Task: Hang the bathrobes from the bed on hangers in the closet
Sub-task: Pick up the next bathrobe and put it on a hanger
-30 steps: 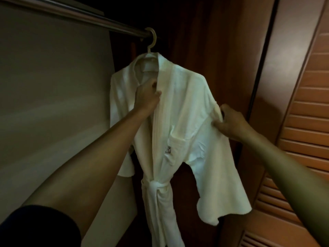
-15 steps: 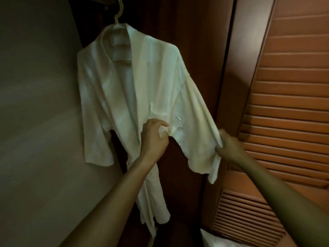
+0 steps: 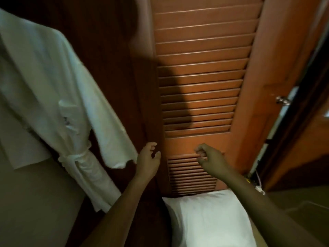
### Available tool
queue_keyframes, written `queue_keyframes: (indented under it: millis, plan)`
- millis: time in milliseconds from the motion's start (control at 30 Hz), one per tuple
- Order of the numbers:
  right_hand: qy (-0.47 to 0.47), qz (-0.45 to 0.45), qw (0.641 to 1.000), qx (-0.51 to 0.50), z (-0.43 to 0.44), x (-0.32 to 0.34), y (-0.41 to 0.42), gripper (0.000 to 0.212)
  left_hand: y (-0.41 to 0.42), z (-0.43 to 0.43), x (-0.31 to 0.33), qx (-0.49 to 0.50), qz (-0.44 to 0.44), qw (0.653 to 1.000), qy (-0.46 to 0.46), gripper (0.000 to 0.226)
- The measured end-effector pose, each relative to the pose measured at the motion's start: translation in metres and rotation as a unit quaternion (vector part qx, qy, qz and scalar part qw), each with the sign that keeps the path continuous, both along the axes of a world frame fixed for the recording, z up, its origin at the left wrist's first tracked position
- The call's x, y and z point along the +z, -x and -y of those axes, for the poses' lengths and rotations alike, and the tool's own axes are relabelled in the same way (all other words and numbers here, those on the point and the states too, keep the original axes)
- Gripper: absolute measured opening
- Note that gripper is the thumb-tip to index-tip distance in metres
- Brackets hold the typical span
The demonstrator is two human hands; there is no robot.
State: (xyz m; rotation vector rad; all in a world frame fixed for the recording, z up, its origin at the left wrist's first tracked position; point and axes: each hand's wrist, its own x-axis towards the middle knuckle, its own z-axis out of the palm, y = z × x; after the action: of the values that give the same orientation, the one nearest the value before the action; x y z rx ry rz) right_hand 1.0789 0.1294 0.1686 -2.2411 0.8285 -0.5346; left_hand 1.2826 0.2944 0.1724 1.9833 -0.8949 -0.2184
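Both hands have let go of the white bathrobe (image 3: 53, 77) since half a second ago, when the left gripped its front near the chest pocket and the right pinched the sleeve hem, and the view has swung down and to the right. The robe now hangs free inside the closet at the left of the frame, its top cut off by the frame edge so the hanger is out of sight, its belt (image 3: 76, 158) tied at the waist and its near sleeve (image 3: 110, 131) draping down toward the left hand (image 3: 148, 157). That hand floats just beside the sleeve hem, its fingers (image 3: 151, 145) loosely spread and holding nothing; whether the wrist brushes the cloth cannot be told. The right hand (image 3: 211, 157) hovers in front of the louvered closet door (image 3: 199, 77) with its fingers (image 3: 200, 150) loosely curled around nothing. Below the arms lies a white pillow-like cloth (image 3: 204, 220) at the foot of the door, and a metal doorknob (image 3: 283, 100) shows at the far right.
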Motion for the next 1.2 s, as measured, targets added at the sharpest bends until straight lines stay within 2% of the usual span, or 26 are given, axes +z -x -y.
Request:
queue_keyframes:
  millis: [267, 400, 567, 667, 800, 1200]
  plan:
    - [0.002, -0.038, 0.987, -0.153, 0.016, -0.011, 0.245, 0.028, 0.177, 0.071, -0.018, -0.126, 0.015, 0.99, -0.059, 0.02]
    - [0.001, -0.038, 0.97, -0.239, 0.001, -0.008, 0.369, 0.026, 0.279, 0.109, -0.026, -0.238, 0.003, 0.967, -0.095, 0.015]
    - [-0.001, -0.073, 0.939, -0.337, -0.027, -0.009, 0.505, 0.025, 0.411, 0.155, -0.024, -0.397, 0.024, 0.911, -0.11, 0.014]
    - [-0.005, -0.074, 0.901, -0.427, -0.049, -0.014, 0.576, 0.026, 0.486, 0.186, -0.029, -0.461, 0.035, 0.879, -0.114, 0.022]
    - [-0.034, -0.063, 0.852, -0.519, -0.074, -0.017, 0.658, 0.033, 0.594, 0.212, -0.027, -0.555, 0.06, 0.822, -0.114, 0.014]
    - [-0.062, -0.062, 0.703, -0.706, -0.088, -0.025, 0.853, 0.032, 0.869, 0.274, -0.037, -0.739, 0.035, 0.663, -0.112, 0.007]
